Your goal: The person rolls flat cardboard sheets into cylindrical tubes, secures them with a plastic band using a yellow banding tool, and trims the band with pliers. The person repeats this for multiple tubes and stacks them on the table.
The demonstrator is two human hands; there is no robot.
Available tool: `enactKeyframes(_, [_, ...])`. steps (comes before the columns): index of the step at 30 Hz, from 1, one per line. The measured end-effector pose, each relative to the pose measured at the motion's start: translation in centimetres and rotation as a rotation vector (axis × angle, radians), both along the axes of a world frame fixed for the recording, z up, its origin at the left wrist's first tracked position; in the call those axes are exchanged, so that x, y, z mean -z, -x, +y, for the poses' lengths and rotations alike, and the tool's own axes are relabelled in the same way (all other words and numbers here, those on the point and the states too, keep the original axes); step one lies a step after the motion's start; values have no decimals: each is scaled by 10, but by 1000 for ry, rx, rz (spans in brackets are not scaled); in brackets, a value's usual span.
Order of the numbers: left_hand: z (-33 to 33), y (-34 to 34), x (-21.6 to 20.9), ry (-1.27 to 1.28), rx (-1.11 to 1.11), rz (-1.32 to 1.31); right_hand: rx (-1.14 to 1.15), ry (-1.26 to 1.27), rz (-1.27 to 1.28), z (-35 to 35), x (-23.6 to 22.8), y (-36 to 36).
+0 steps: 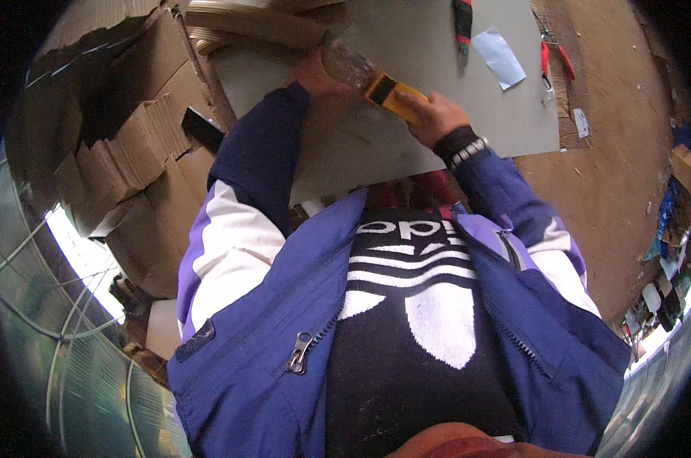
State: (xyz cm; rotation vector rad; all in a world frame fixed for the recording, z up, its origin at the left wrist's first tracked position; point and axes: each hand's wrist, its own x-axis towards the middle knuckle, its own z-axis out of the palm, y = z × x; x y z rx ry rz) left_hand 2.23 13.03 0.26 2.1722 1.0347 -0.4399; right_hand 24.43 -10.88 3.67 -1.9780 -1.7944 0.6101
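Observation:
My right hand [440,119] is closed around the yellow handle of a tool [391,95], which has a black section beyond the grip. The tool's far end looks shiny or see-through and is blurred, so its exact kind is unclear. My left hand [318,79] is beside that far end, over the grey tabletop [368,149]. Motion blur and the tool partly hide its fingers. Just beyond my left hand, a bundle of long light-brown strips [261,27] lies across the table's far left.
Folded cardboard [147,141] is piled to the left, with a dark flat object [202,130] on it. At the far right are a black-and-red tool [463,30], a pale blue sheet [499,58] and red-handled pliers [546,65]. Assorted clutter [670,221] lines the right side.

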Motion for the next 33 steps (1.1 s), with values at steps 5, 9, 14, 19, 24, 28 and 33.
enactKeyframes(5, [-73, -27, 20, 499, 46, -50, 66, 82, 54, -104, -52, -25])
enactKeyframes(9, [-94, -10, -9, 241, -231, -299, 115, 18, 59, -79, -53, -5])
enactKeyframes(14, [-114, -13, -40, -453, -55, -116, 64, -69, 126, -2, -72, 19])
enactKeyframes(19, [-123, -37, -32, -445, -79, 86, 14, 1, 144, -62, -134, -42])
enactKeyframes(24, [-68, -18, -6, -171, -52, 1, 55, 142, 98, -87, -88, -35])
enactKeyframes(28, [-5, 5, -12, 131, -164, -3, 80, 59, 122, -36, -14, -6])
enactKeyframes(33, [-14, 0, -48, -228, -135, -16, 169, 43, 209, 19, -20, 17])
